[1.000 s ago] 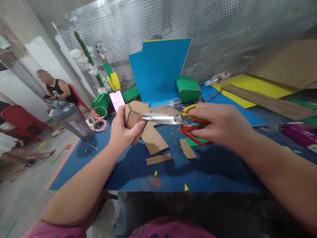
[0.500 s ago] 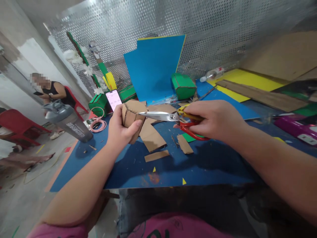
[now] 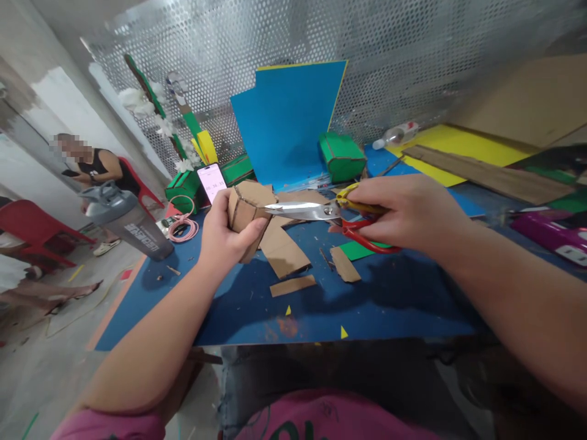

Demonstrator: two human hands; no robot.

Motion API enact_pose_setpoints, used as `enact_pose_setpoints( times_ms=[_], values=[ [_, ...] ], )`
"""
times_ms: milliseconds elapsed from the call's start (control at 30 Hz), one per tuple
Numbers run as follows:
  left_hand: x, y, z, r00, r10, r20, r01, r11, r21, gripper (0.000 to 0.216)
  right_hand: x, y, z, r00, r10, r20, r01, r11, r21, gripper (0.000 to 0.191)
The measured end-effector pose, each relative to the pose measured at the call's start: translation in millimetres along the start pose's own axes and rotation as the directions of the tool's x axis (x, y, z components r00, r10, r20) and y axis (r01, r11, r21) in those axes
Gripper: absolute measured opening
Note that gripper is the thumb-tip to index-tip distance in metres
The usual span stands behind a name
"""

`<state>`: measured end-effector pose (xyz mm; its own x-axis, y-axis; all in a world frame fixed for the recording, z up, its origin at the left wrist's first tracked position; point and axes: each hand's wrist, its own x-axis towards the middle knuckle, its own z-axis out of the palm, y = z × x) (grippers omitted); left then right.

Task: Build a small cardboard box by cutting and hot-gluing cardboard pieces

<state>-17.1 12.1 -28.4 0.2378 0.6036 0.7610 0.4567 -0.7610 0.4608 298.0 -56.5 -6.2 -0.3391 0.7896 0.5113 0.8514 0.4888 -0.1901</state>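
Note:
My left hand (image 3: 224, 229) grips a small brown cardboard box (image 3: 250, 205) with several flat sides, held above the table, thumb on its near side. In my right hand (image 3: 389, 211) is a pair of scissors (image 3: 305, 211) with one yellow and one red handle. The blades point left and look closed, and their tip is at the box's right edge; whether it touches or goes into the cardboard I cannot tell. Under the hands lie cut cardboard pieces (image 3: 284, 253) and a small cardboard strip (image 3: 292, 285).
On the blue table (image 3: 220, 321) stand a grey shaker bottle (image 3: 131, 220), a phone (image 3: 211, 180), a pink cable coil (image 3: 183, 228) and a green box (image 3: 342, 157). Behind is a blue board (image 3: 293, 122). A purple tool (image 3: 553, 235) lies right. A person (image 3: 103, 165) sits at left.
The scissors have shifted slightly right, and their tip is nearer the box's right edge. The left hand keeps its grip on the box. The whole view has shifted a little.

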Motion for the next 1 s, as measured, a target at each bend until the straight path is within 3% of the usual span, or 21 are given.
enact_pose_setpoints(
  times_ms=[200, 600, 1000],
  values=[
    [-0.5, 0.1, 0.7, 1.000, -0.014, 0.011, 0.014, 1.000, -0.001, 0.073, -2.6, 5.6, -0.4, 0.999, -0.021, -0.029, 0.020, 0.998, -0.053, 0.024],
    [0.7, -1.9, 0.3, 1.000, 0.011, 0.001, -0.011, 1.000, 0.021, 0.075, -1.3, 9.2, 6.7, 0.994, -0.081, -0.075, 0.076, 0.995, -0.069, 0.038],
    [0.4, -8.1, 1.5, 1.000, 0.008, -0.013, -0.009, 0.998, -0.069, 0.071, -0.6, 5.4, 7.6, 1.000, -0.013, -0.018, 0.013, 1.000, -0.007, 0.042]
  ],
)
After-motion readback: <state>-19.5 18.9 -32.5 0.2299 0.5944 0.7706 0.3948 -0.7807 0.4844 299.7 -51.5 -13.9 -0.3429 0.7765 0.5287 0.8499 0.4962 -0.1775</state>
